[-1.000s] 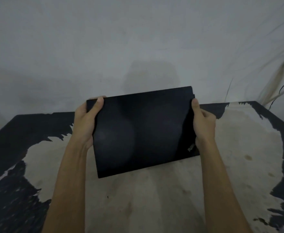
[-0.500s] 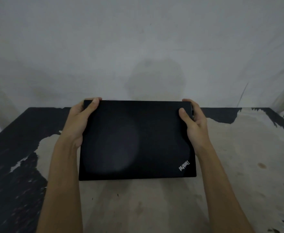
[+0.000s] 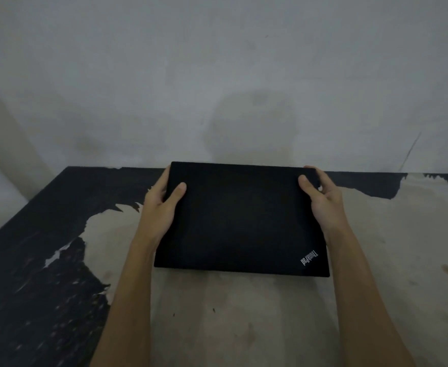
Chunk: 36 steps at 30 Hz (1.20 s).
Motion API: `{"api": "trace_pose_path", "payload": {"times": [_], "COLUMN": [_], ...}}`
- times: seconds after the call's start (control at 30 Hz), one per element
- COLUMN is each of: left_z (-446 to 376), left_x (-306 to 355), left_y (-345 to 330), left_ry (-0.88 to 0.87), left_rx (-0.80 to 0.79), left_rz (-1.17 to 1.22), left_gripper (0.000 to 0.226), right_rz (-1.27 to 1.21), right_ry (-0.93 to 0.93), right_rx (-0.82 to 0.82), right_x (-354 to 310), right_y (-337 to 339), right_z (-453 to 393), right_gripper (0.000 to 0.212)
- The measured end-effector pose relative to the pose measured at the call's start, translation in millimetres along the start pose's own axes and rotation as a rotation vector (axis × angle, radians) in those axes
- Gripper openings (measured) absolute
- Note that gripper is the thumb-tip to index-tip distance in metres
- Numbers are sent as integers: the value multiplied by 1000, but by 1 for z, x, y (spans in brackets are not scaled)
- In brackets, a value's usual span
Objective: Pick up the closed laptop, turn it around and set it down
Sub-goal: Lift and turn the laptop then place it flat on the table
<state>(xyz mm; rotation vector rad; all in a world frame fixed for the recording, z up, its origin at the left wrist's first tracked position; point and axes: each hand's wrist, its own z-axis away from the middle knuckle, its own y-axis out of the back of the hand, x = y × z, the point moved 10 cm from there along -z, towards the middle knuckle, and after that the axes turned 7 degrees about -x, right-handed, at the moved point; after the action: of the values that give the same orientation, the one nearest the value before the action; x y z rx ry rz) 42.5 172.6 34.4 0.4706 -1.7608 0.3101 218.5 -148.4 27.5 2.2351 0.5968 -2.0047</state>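
Over the worn black-and-beige desk point(image 3: 376, 300), both hands gripped the closed flat black laptop point(image 3: 241, 221).
Left hand point(image 3: 159, 207) and right hand point(image 3: 323, 205) clamped its far corners, thumbs on the lid, forearms extended; logo at the near-right corner.

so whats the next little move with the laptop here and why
Probably ease it flat and let go. The closed laptop sits low over the table, its near edge at or near the surface, with the left hand and right hand gripping its far corners.
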Motion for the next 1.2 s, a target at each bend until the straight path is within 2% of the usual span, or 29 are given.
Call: {"api": "trace_pose_path", "payload": {"times": [0.23, 0.37, 0.57, 0.73, 0.97, 1.2], "left_z": [1, -5, -11, -20, -21, -17], "left_x": [-39, -47, -42, -47, -58, -57], "left_y": [21, 20, 13, 9, 6, 5], "left_ry": [134, 180, 163, 184, 255, 292], "left_rx": [134, 127, 113, 60, -6, -21], "left_rz": [-78, -147, -361, -524, -526, -585], "left_gripper": [55, 49, 41, 41, 37, 47], "right_rz": [115, 215, 431, 555, 743, 871], "right_ry": [-79, -127, -102, -34, -137, -109], "right_rx": [-4, 46, 64, 47, 21, 11], "right_x": [36, 52, 52, 46, 58, 51], "right_y": [-9, -2, 7, 6, 7, 3], "right_z": [-19, -29, -31, -33, -38, -32], "right_gripper": [32, 38, 31, 13, 31, 47]}}
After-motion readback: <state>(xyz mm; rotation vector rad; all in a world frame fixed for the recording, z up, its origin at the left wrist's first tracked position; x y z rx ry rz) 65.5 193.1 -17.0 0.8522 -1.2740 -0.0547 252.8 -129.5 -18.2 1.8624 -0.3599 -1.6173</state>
